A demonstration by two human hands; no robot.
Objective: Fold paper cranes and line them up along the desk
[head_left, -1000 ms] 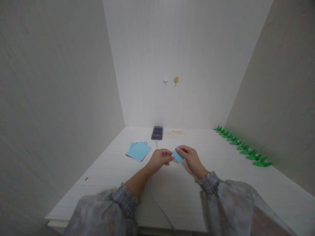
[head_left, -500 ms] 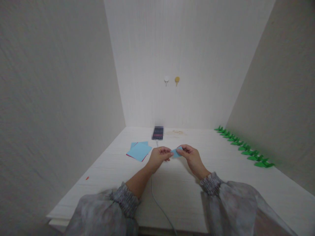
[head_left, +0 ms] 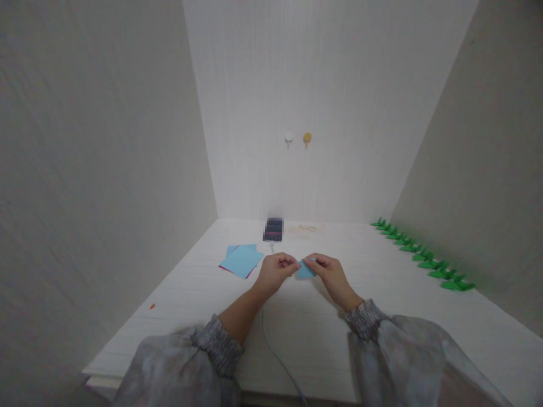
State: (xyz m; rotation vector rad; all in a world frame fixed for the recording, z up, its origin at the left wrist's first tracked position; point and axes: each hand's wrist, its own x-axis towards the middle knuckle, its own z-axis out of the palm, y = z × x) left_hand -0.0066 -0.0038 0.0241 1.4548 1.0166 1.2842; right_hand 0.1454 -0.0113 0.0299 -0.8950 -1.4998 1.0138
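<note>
A small folded piece of light blue paper (head_left: 306, 271) is held between my two hands above the white table. My left hand (head_left: 275, 274), with a ring on one finger, pinches its left edge between thumb and fingers. On the other side, my right hand (head_left: 333, 277) grips the upper right corner, thumb on top. The fingertips hide parts of the paper's edges, so its exact folds cannot be made out. Left of my left hand lies a stack of square blue paper sheets (head_left: 241, 260) with a red edge showing underneath.
A row of green folded-paper figures (head_left: 430, 264) runs along the right wall. Behind my hands lies a blurred dark phone-like device (head_left: 274, 229) with a white cable (head_left: 275, 353) running toward me. A small orange scrap (head_left: 153, 306) lies at left. Two hooks (head_left: 307, 137) hang on the back wall.
The folded blue paper has tipped so that more of it hangs below my fingers. My hands have drawn slightly closer together, still pinching it. The view has shifted a little.
</note>
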